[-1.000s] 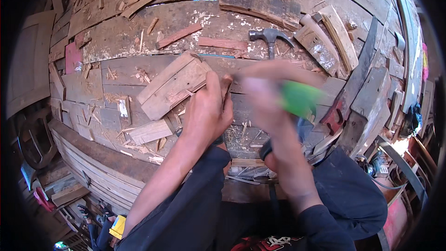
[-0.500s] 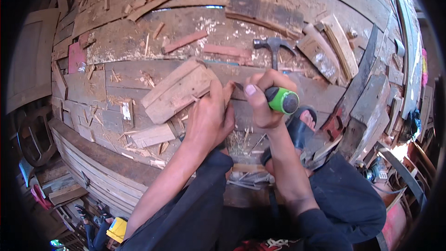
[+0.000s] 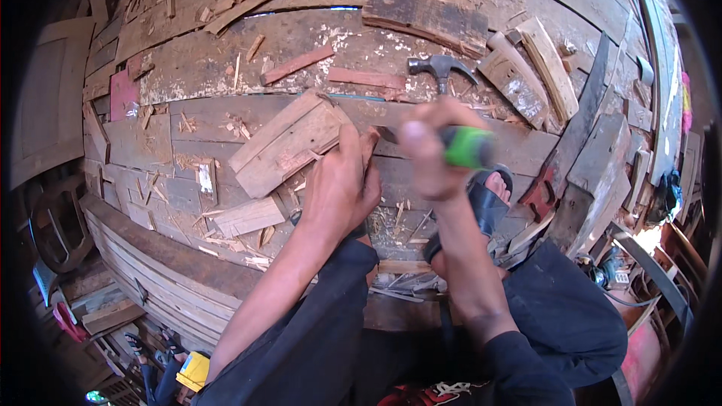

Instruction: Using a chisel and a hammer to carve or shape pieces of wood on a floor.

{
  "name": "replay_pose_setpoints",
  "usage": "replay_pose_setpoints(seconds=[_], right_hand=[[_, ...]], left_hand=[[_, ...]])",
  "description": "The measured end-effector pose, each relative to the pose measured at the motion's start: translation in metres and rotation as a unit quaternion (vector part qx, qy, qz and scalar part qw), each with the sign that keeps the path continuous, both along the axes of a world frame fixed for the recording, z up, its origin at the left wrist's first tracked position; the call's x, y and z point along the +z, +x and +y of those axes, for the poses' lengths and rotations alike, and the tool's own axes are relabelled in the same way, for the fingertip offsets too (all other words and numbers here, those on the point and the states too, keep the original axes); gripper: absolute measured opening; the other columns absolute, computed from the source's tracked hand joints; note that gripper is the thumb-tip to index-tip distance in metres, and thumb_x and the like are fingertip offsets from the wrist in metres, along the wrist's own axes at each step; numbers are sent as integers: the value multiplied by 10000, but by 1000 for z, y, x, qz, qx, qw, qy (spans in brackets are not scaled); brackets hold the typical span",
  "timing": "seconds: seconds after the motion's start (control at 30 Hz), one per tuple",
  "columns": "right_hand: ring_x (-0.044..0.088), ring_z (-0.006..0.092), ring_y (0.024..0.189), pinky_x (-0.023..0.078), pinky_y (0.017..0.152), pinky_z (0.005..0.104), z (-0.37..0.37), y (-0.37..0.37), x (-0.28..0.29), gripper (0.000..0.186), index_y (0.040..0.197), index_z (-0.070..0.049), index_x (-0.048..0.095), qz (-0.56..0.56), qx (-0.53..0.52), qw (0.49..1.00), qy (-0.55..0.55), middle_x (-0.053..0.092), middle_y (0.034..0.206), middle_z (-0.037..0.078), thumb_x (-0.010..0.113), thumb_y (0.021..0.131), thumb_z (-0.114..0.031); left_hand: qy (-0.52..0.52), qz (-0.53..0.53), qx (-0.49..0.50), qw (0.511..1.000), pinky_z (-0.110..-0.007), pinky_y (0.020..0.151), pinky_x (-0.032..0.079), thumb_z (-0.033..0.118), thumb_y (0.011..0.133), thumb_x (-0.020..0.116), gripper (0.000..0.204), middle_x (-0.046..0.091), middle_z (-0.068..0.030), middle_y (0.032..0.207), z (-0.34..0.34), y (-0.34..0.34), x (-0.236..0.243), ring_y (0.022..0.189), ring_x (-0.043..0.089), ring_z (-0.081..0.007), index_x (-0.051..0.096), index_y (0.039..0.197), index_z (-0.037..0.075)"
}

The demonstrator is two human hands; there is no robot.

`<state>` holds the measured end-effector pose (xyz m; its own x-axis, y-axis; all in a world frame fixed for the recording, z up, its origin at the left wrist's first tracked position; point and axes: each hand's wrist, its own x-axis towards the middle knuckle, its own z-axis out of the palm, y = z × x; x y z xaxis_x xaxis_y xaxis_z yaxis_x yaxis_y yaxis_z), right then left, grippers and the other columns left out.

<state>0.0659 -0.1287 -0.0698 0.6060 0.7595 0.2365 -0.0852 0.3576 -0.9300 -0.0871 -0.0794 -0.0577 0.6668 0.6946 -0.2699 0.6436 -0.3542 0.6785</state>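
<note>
My left hand is closed around a small reddish-brown piece of wood, whose end sticks out past the fingers. Blurred by motion, my right hand grips a chisel by its green and black handle. The dark blade points left, its tip at or very near the small piece; contact cannot be made out. Just left of my left hand lies a thick wooden block with a groove along it. Beyond my right hand a claw hammer rests on the planks, its handle partly hidden.
Reddish strips, a dark plank offcut and wood chips lie farther off. At right are a handsaw and several offcuts. A stack of boards stands at lower left. My sandalled foot is near my right hand.
My right hand and the chisel have shifted slightly right, and the handle has swung from pointing up at me to lying more sideways. My left hand stays nearly in place.
</note>
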Motion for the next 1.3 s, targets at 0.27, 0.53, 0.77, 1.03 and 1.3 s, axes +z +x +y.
replay_pose_setpoints(seconds=[0.27, 0.53, 0.77, 1.03, 1.3], right_hand=[[486, 111, 527, 368, 494, 296, -7, 2, 10, 250, 726, -48, 512, 39, -14, 999, 12, 561, 634, 45, 720, 863, -68], [375, 103, 469, 338, 498, 296, 3, 23, 63, 237, 786, -117, 408, -30, 44, 994, 90, 451, 588, 1, 611, 903, -79], [509, 122, 515, 384, 480, 290, 5, -8, 1, 294, 652, -70, 470, -62, 74, 995, -10, 533, 587, 41, 711, 815, -30], [451, 132, 464, 461, 584, 344, -3, 20, 85, 204, 737, -102, 496, 43, 65, 987, 138, 502, 605, -16, 677, 832, -101], [468, 132, 491, 381, 492, 287, 8, 14, 13, 272, 685, -77, 481, 43, 35, 997, 44, 523, 601, 31, 706, 836, -55]], left_hand=[[-12, -5, 8, 1000, -603, 621, 526, 66, 872, 665, 438, 646, -301, 721, 0, 3, 4, 690, 656, -519, 450, 1235, -52], [59, 0, 8, 998, -597, 620, 531, 83, 890, 648, 396, 648, -297, 739, -1, -3, 7, 685, 657, -514, 521, 1264, 48], [26, 7, 21, 999, -600, 615, 533, 80, 897, 644, 396, 642, -285, 725, 1, -4, 2, 670, 661, -502, 526, 1272, 36], [29, 22, 29, 999, -607, 615, 529, 76, 883, 635, 472, 641, -280, 706, 3, -11, 3, 665, 660, -505, 500, 1333, 38], [10, 51, -5, 999, -587, 648, 535, 71, 876, 660, 401, 686, -317, 846, 5, -1, -7, 739, 664, -519, 498, 1236, -6]])
